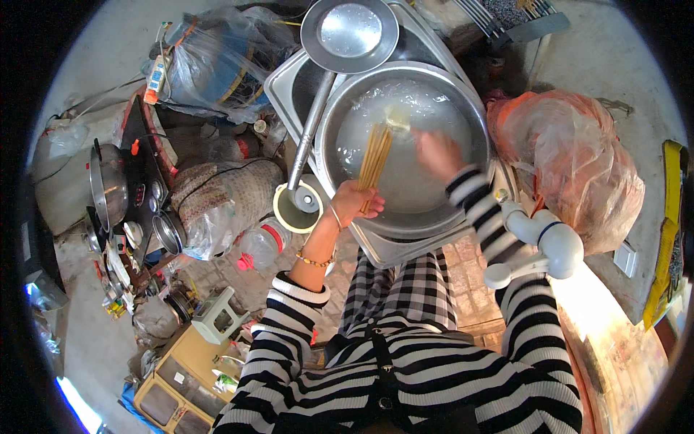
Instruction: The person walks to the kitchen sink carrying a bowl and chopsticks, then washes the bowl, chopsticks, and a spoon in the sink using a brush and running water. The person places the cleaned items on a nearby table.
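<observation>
A wide metal basin (428, 217) of water rests on a steel sink (379, 252). My left hand (355, 203) grips a bundle of chopsticks (375, 163) by one end, over the basin's near left side; their other ends point away from me. My right hand (438, 154), blurred, is over the basin to the right of the bundle; whether its fingers hold anything cannot be told. A pale yellowish patch shows in the water near the chopstick tips. At the basin's far left edge lies a metal ladle (349, 32), its long handle reaching down to a small cream-rimmed container (298, 208).
A white faucet or pipe fitting (558, 244) stands by my right forearm. Plastic-wrapped bundles (580, 163) lie to the right. On the left are a plastic bottle (263, 244), a power strip (157, 76), metal pans (108, 187) and a plastic stool (217, 317).
</observation>
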{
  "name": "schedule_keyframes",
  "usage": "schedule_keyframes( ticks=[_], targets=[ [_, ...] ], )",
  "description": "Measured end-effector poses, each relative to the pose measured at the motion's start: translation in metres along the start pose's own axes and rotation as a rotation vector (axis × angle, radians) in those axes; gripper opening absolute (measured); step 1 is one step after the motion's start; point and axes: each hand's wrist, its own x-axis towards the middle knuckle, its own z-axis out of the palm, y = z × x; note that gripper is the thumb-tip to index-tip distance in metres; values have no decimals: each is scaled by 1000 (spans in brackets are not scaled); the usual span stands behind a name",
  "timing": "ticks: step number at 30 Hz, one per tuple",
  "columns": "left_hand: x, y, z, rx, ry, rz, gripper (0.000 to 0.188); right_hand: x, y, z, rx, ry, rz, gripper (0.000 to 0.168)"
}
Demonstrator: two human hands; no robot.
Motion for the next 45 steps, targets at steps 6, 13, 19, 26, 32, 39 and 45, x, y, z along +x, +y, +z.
schedule_keyframes(
  ticks=[6, 13, 19, 26, 32, 39, 45],
  targets=[
    [-6, 2, 2, 9, 30, 48, 17, -62, -65, -8, -28, -108, -116, 29],
    [-2, 10, 4, -89, -84, -10, 23, 0, -16, -5, -37, -5, -48, 38],
    [6, 7, -4, -237, -33, -115, 35, -50, -52, -4, -34, -58, -73, 38],
    [15, 5, 1, -93, -77, -47, 9, -2, -13, -17, 57, 33, -75, 30],
    [2, 0, -8, -190, -163, 77, 12, -80, -36, -33, 271, 148, 125, 32],
    [-1, 13, 1, -116, -173, 40, 23, -32, -3, 16, 627, 294, 118, 31],
    [1, 21, -1, -227, -73, -61, 29, -56, -55, -18, 325, 101, 59, 26]
  ],
)
